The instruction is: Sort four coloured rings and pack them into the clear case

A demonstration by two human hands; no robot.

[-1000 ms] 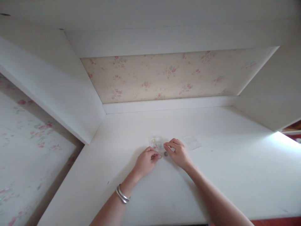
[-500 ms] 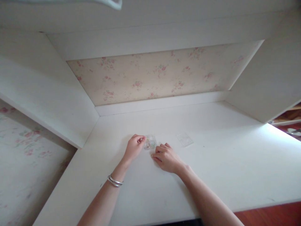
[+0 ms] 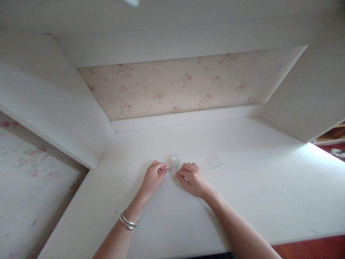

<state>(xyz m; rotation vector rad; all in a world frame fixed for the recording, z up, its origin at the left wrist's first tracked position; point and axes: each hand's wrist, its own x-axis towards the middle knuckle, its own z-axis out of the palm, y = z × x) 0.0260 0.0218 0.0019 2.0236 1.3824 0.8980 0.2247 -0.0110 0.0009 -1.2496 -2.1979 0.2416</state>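
Note:
A small clear plastic box (image 3: 176, 157) sits on the white tabletop, with small yellowish, brownish and greenish ring-like pieces in its compartments. At its left side is my left hand (image 3: 153, 178), thumb and forefinger pinched at the box's edge. My right hand (image 3: 194, 180) rests by the front right corner, its thumb and forefinger drawn together. Anything between those right fingertips is too small to make out. To the right, apart from both hands, lies a clear flat lid (image 3: 214, 160).
The white tabletop (image 3: 151, 230) is bounded by a left side panel (image 3: 67, 97), a right side panel (image 3: 304, 93) and a low back ledge (image 3: 188, 116). A white shelf (image 3: 172, 21) hangs overhead. Reddish flooring (image 3: 309, 248) shows past the front right edge.
My left hand has gone from in front of the box to its left side. My right hand has come down to the front right corner. The dark round piece between the hands is out of sight.

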